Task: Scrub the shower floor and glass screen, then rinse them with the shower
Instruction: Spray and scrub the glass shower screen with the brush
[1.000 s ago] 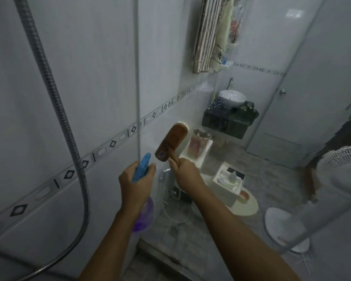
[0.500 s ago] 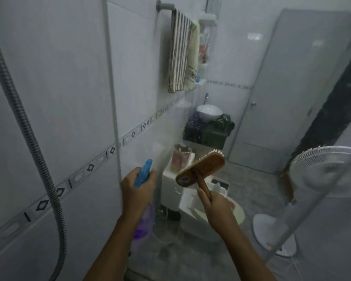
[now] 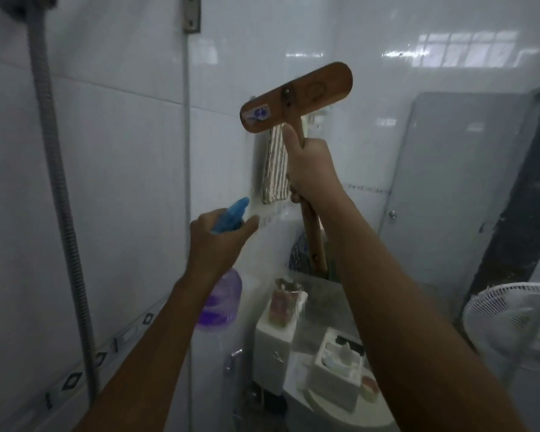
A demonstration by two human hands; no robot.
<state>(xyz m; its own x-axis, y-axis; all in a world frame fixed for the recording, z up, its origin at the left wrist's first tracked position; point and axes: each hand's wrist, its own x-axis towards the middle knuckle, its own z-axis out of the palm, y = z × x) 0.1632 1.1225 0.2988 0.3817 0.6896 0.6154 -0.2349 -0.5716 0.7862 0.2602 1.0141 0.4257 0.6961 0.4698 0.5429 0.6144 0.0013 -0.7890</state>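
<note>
Right hand (image 3: 309, 163) grips the brush (image 3: 296, 98), handle upright, head tilted up-right; left hand (image 3: 219, 241) holds a spray bottle (image 3: 223, 302), nozzle seemingly pointing forward.

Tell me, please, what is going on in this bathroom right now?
A person is cleaning the shower. Their right hand grips the handle of a wooden scrub brush, raised high toward the glass screen. Their left hand holds a purple spray bottle, its blue nozzle aimed at the glass. The shower hose hangs untouched at the left.

glass screen (image 3: 378, 98) blocks ahead, shower hose (image 3: 57, 185) hangs left.
</note>
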